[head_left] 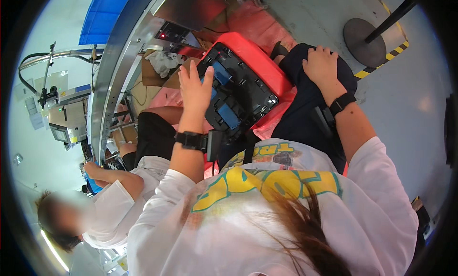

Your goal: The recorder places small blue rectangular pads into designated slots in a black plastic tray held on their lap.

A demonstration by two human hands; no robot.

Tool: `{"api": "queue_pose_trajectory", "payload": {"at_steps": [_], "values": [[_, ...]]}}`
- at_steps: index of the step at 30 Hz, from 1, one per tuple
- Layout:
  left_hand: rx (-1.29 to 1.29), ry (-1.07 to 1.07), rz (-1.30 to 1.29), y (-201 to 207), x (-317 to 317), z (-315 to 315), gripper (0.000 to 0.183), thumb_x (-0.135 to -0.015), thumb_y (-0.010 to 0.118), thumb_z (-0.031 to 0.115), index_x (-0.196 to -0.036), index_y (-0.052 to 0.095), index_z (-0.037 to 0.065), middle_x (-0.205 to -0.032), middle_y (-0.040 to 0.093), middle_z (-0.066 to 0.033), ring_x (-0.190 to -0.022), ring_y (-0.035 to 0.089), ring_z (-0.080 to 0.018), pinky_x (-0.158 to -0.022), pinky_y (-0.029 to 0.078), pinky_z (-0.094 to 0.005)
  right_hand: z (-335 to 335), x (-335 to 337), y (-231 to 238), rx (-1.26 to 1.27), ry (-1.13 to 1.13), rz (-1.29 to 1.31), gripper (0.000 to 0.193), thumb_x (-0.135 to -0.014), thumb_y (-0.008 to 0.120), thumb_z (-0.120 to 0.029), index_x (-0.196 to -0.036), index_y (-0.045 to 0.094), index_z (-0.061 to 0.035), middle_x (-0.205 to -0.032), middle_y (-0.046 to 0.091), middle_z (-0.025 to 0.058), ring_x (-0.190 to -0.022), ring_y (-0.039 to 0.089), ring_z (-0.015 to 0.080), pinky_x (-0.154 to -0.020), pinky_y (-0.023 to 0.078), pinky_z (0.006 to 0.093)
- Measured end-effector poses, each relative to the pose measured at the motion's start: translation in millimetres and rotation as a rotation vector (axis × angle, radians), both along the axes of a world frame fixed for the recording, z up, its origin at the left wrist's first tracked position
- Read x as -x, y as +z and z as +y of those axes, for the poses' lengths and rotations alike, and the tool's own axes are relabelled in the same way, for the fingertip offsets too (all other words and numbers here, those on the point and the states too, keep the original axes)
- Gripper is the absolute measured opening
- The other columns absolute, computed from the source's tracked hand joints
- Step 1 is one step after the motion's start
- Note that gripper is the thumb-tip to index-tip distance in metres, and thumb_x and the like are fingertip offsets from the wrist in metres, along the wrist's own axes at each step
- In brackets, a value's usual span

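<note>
My left hand (194, 90) is raised with its fingers spread and nothing in it. It is at the left side of a black plastic tray-like part (255, 87), partly covering that edge; I cannot tell whether it touches. Blue rectangular pieces (229, 116) sit on the black part, another near its upper left. Underneath is a red plastic bin (267, 61). My right hand (320, 66) lies on my dark-clothed right knee, fingers loosely extended, holding nothing. Both wrists wear black bands, and a small black box (214, 145) is attached at the left one.
A metal-framed bench (125, 51) runs along the left, with a cardboard box and crumpled clear plastic (164, 62) beside it. Another person in a white shirt (112, 204) sits at my left. At far right stands a black post base (365, 42) near yellow-black floor tape (377, 68).
</note>
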State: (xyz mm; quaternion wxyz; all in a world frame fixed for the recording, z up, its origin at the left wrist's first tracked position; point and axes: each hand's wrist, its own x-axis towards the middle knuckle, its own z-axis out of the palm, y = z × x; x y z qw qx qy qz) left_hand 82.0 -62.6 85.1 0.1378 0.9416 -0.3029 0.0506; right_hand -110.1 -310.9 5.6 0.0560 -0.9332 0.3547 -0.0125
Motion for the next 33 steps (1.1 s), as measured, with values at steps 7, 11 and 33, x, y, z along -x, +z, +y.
{"api": "queue_pose_trajectory", "payload": {"at_steps": [7, 11, 33], "values": [[-0.345, -0.080, 0.017, -86, 36, 38, 0.066, -0.092, 0.037, 0.048, -0.142, 0.021, 0.008, -0.148, 0.013, -0.0213, -0.135, 0.017, -0.0371, -0.106, 0.016, -0.0542, 6, -14, 5, 0.038, 0.029, 0.106, 0.036, -0.079, 0.059, -0.033, -0.102, 0.062, -0.0046, -0.100, 0.059, 0.0130, -0.097, 0.055, 0.0283, -0.079, 0.040, 0.0455], [-0.303, -0.032, -0.025, -90, 37, 39, 0.064, -0.092, 0.038, 0.045, -0.141, 0.023, 0.008, -0.148, 0.013, -0.0209, -0.136, 0.016, -0.0374, -0.106, 0.014, -0.0547, 4, -2, 9, 0.013, 0.013, 0.120, 0.036, -0.079, 0.058, -0.033, -0.101, 0.062, -0.0047, -0.099, 0.059, 0.0126, -0.099, 0.055, 0.0286, -0.081, 0.040, 0.0461], [-0.187, 0.007, 0.067, -62, 43, 28, 0.066, -0.083, 0.053, 0.040, -0.135, 0.034, 0.005, -0.145, 0.019, -0.0226, -0.135, 0.019, -0.0368, -0.106, 0.014, -0.0554, 10, -32, 28, 0.056, 0.016, 0.309, 0.040, -0.081, 0.054, -0.038, -0.101, 0.061, -0.0046, -0.103, 0.056, 0.0142, -0.100, 0.053, 0.0307, -0.085, 0.039, 0.0475]]}}
